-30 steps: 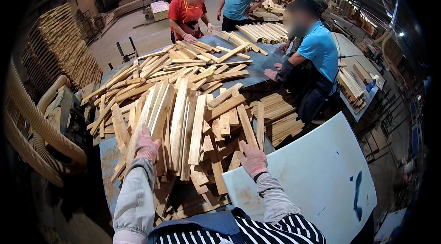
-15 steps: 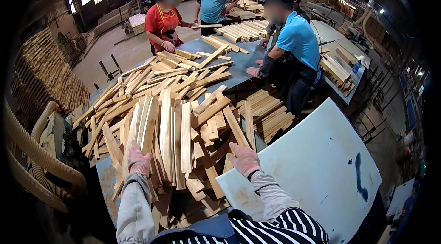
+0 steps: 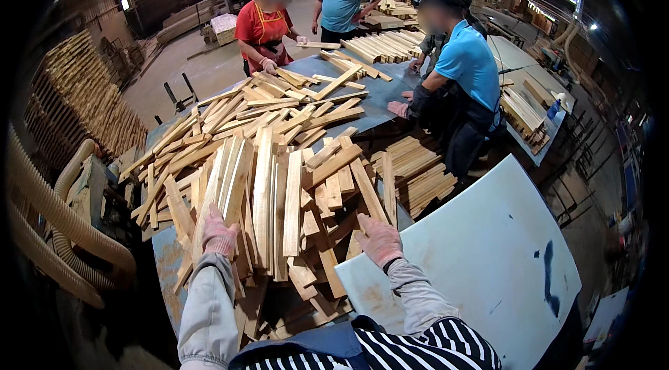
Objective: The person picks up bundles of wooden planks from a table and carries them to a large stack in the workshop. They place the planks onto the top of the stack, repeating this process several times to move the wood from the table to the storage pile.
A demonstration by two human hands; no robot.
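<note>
Fingers (image 3: 214,217) of the left hand (image 3: 221,240), in a pink and white knitted work glove, lie along the lower end of pale, straight-edged wooden strips left of the centre of the frame, thumb set apart to the right. They touch the wood, but whether they grip it cannot be told. The right hand (image 3: 382,244), gloved alike, is just right of centre, fingers slightly bent at the lower end of a slanting strip; its hold is also unclear.

Over the last second the view has swung slightly, yet both hands keep their places against the wood, so the near part of the heap seems essentially undisturbed. At upper centre, a person in a red top and yellow-trimmed apron (image 3: 262,32) now holds out a single flat strip (image 3: 320,45).

The loose heap of wooden strips (image 3: 263,196) fills the space between the hands and spreads beyond the fingertips toward upper centre, over a blue-grey table (image 3: 382,111). A large pale blue panel (image 3: 467,251) lies just beside the right hand, at lower right.
</note>
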